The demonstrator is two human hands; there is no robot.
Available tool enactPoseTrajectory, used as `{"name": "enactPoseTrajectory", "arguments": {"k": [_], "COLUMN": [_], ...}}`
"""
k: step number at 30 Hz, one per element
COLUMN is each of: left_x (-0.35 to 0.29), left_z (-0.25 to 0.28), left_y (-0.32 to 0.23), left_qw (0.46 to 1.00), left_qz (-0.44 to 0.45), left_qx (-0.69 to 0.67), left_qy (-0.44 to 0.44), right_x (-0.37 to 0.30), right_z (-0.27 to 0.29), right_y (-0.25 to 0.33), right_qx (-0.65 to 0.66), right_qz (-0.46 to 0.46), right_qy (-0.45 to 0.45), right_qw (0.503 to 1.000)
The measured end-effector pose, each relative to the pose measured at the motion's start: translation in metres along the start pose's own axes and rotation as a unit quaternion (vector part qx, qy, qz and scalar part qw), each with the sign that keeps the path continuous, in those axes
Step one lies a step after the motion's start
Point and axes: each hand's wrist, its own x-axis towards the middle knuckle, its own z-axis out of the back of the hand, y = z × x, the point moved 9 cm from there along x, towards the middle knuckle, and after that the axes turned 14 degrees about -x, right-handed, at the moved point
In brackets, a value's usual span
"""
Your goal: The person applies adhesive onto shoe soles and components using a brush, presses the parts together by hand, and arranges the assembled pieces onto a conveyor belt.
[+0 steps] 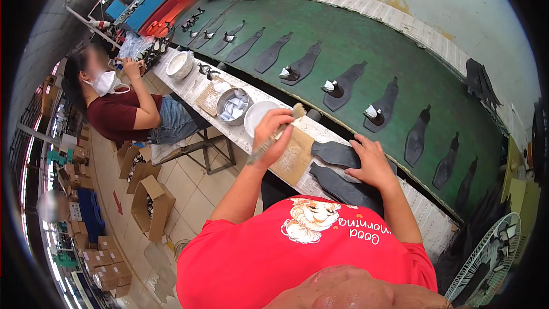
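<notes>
My left hand (273,140) is closed round the handle of a brush (298,111), its pale bristles raised above a tan board (296,157). Beside that hand is a round white dish (258,115), partly hidden by it. My right hand (372,163) lies with fingers and thumb spread across a flat black bottle-shaped piece (333,153), whose far end it covers. A second black piece (343,185) lies alongside, closer to my body. Both pieces rest on the narrow white bench (420,212).
A green conveyor belt (337,40) behind the bench carries several black pieces, some with small white-stuffed parts. A metal bowl (233,106) and white tub (180,65) stand leftward. A person (123,94) sits at far left. Open cartons (151,206) lie below; a fan (486,263) stands right.
</notes>
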Motion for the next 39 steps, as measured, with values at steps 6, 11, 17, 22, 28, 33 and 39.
{"name": "enactPoseTrajectory", "arguments": {"k": [6, 11, 17, 22, 28, 33, 39], "left_x": [-0.019, -0.024, -0.033, -0.035, -0.031, -0.015, -0.025], "left_z": [0.075, 0.081, 0.062, 0.059, 0.048, -0.003, -0.035], "left_y": [0.055, 0.079, 0.105, 0.115, 0.093, 0.044, 0.045], "left_qw": [0.972, 0.959, 0.95, 0.927, 0.876, 0.962, 0.951], "left_qz": [0.161, 0.253, 0.306, 0.36, 0.311, 0.13, 0.221], "left_qx": [-0.07, -0.032, 0.024, -0.08, -0.341, -0.235, -0.176], "left_qy": [-0.159, -0.128, -0.062, -0.069, -0.142, -0.051, 0.129], "right_x": [0.002, 0.008, 0.016, 0.027, 0.049, 0.058, 0.055], "right_z": [-0.014, 0.007, 0.039, 0.045, 0.036, 0.036, 0.047], "right_y": [-0.002, -0.002, 0.008, 0.018, 0.034, 0.056, 0.045], "right_qx": [0.036, 0.046, 0.035, 0.028, -0.059, -0.097, -0.127], "right_qz": [-0.004, -0.011, 0.004, -0.018, -0.044, -0.024, -0.036], "right_qy": [0.007, -0.067, -0.149, -0.148, -0.126, -0.143, -0.176], "right_qw": [0.999, 0.997, 0.988, 0.988, 0.989, 0.985, 0.975]}}
